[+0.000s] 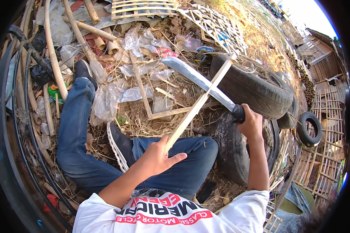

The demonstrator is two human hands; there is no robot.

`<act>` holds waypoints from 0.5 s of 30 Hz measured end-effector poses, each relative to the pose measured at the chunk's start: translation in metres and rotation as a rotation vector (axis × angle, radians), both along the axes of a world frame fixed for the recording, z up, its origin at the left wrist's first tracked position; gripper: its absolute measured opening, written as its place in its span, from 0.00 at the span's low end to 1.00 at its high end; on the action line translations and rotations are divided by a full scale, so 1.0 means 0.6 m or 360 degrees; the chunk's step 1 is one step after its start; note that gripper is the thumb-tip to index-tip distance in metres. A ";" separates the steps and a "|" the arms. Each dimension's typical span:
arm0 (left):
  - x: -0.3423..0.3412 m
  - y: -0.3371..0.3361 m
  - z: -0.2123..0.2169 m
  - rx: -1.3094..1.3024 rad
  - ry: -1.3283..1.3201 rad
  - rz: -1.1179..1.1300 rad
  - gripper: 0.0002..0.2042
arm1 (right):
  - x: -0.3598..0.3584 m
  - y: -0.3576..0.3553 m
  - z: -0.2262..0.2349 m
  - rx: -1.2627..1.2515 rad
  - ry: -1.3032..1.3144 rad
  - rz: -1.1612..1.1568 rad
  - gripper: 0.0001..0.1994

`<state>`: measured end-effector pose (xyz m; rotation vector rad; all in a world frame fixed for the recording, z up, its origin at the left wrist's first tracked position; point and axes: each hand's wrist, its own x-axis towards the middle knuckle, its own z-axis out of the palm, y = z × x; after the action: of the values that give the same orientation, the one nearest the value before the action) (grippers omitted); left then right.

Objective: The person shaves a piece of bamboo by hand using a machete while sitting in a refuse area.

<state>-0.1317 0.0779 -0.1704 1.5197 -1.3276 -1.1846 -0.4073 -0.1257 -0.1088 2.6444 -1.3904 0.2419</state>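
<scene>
My left hand [156, 156] grips the near end of a pale split bamboo strip [191, 113], thumb stretched along one side. The strip slants up and away to the right, its far end over a tyre. In my right hand [250, 121] is the black handle of a machete [198, 79]. Its long grey blade points to the far left and crosses the strip near the middle; whether the edge is sunk into the bamboo I cannot tell. Beneath them on the ground lies a thin wooden frame [163, 115], with a grey block [161, 105] inside it.
Worn tyres [256, 87] lie just right of the blade, and another tyre [310, 129] is farther right. Bamboo poles [55, 54] and black tubing [17, 97] line the left. Plastic bags [107, 101] and straw litter the ground. Bamboo lattices [214, 27] lie at the back.
</scene>
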 end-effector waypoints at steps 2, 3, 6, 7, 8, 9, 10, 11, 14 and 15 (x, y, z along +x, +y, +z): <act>0.000 -0.008 0.010 -0.0019 -0.0012 0.0026 0.39 | 0.028 0.023 -0.006 0.0035 -0.0105 0.0010 0.28; 0.000 -0.014 0.017 -0.0013 0.0000 0.0001 0.37 | 0.037 0.029 -0.012 0.0068 -0.0202 0.0082 0.29; -0.004 -0.024 0.025 -0.0014 -0.0015 -0.0077 0.32 | 0.059 0.051 -0.005 0.0068 -0.0161 0.0464 0.32; -0.003 -0.020 0.027 0.0007 -0.0022 -0.0110 0.32 | 0.053 0.038 -0.002 -0.0015 -0.0141 0.0500 0.31; -0.001 -0.017 0.031 0.0029 -0.0028 -0.0142 0.32 | 0.038 0.008 0.006 -0.0098 -0.0122 0.0536 0.30; 0.002 -0.009 0.030 0.0062 -0.0026 -0.0187 0.32 | 0.019 -0.015 0.012 -0.0170 -0.0095 0.0559 0.29; 0.005 0.002 0.027 0.0113 -0.0036 -0.0231 0.31 | -0.013 -0.044 0.021 -0.0235 -0.0095 0.0252 0.28; 0.005 0.006 0.021 0.0118 -0.0027 -0.0234 0.31 | -0.034 -0.071 0.016 -0.0292 -0.0120 -0.0026 0.26; -0.004 0.009 0.009 0.0108 0.0024 -0.0311 0.32 | -0.038 -0.072 0.036 -0.0269 -0.0002 -0.0407 0.22; -0.008 -0.002 0.004 0.0060 0.0057 -0.0278 0.32 | -0.034 -0.058 0.029 -0.0242 -0.0004 -0.0372 0.22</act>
<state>-0.1363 0.0765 -0.1678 1.4246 -1.4445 -1.3463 -0.4277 -0.1604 -0.0915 2.3368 -1.5960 0.3091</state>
